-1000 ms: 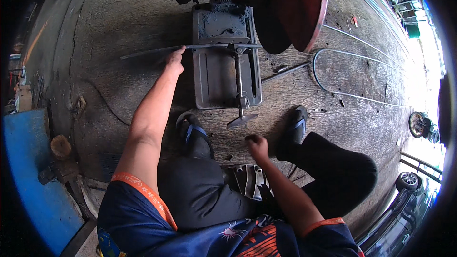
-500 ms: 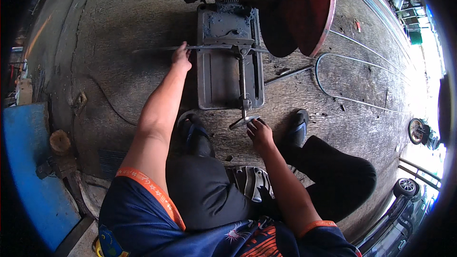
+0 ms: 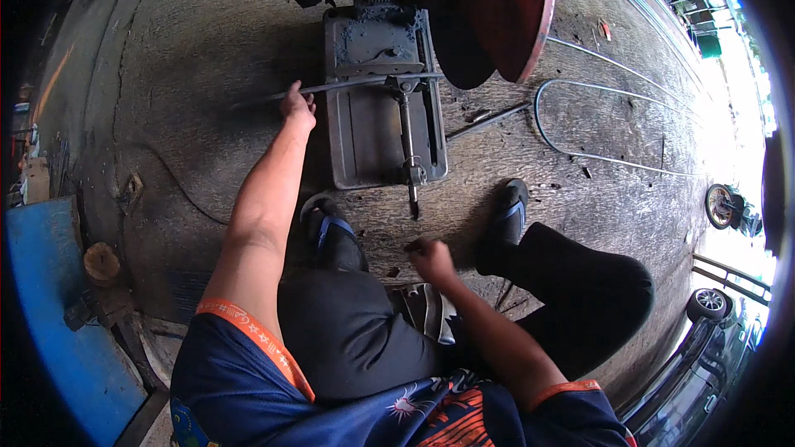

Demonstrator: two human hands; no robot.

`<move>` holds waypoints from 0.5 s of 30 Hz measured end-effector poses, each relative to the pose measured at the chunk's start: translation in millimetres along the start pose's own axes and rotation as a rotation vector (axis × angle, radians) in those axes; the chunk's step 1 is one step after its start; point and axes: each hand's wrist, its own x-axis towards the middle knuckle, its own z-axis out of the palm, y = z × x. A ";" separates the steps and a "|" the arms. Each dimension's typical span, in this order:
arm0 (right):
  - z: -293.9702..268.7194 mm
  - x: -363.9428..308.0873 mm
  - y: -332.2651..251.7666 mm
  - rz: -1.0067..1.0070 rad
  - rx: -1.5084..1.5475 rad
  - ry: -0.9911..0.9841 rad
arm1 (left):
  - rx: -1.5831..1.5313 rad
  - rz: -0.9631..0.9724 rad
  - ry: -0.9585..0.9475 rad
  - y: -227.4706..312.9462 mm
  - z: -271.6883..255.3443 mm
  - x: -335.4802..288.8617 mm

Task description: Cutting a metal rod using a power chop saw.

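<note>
My left hand (image 3: 298, 108) is closed around a thin metal rod (image 3: 344, 84), left of a cut-off saw's grey base (image 3: 364, 157). The rod runs across the base at its vise (image 3: 404, 83). From the vise a threaded screw (image 3: 407, 128) extends toward me, its end piece (image 3: 414, 203) past the near edge of the base. My right hand (image 3: 434, 263) is below that end piece, apart from it, fingers curled. The fingertips look dark and slightly blurred, and whatever they may hold cannot be made out. The saw's red guard and body (image 3: 522, 16) stand over the far end.
A bent thin rod (image 3: 542, 128) and a straight bar (image 3: 489, 120) lie on the rough floor at right. A cable (image 3: 178, 174) and a wood block (image 3: 102, 263) are at left, beside a blue panel (image 3: 66, 306). My feet (image 3: 327, 228) flank the base's near end.
My right hand has left the vise screw's handle and moved down toward me, fingers curling. The handle has turned. My left hand stays on the rod; the whole view has shifted slightly.
</note>
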 end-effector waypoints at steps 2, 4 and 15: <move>-30.1 23.1 19.0 -0.028 -0.110 0.002 | -0.069 0.042 -0.063 9.4 -12.8 8.8; -72.4 51.6 28.4 0.062 -0.240 0.014 | -0.107 0.072 -0.164 11.1 -15.1 10.4; -305.4 232.6 -9.1 0.091 -0.992 0.037 | 0.207 -0.178 -0.488 27.6 -22.3 1.7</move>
